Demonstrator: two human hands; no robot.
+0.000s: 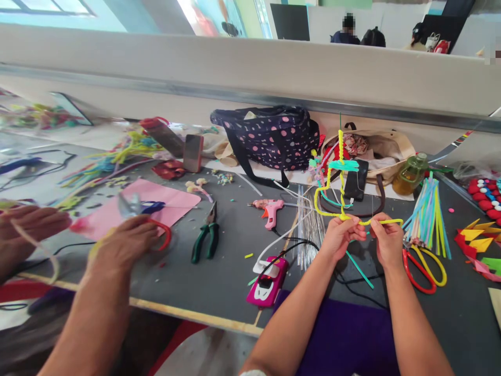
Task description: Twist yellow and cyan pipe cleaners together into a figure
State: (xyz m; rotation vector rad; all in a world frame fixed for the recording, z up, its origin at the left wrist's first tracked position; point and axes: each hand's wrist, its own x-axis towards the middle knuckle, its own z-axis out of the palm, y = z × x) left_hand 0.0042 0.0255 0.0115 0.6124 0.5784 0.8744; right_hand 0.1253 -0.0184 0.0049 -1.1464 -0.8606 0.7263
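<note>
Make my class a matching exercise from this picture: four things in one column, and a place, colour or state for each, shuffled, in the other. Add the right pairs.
Column 1
1. Pliers
2. Glue gun
3. Yellow pipe cleaner
4. Bottle

Column 2
A. Beside the tan bag
B. Pinched by the wearer's left hand and right hand
C. Green-handled
D. Pink

Pairs: 1-C, 2-D, 3-B, 4-A
</note>
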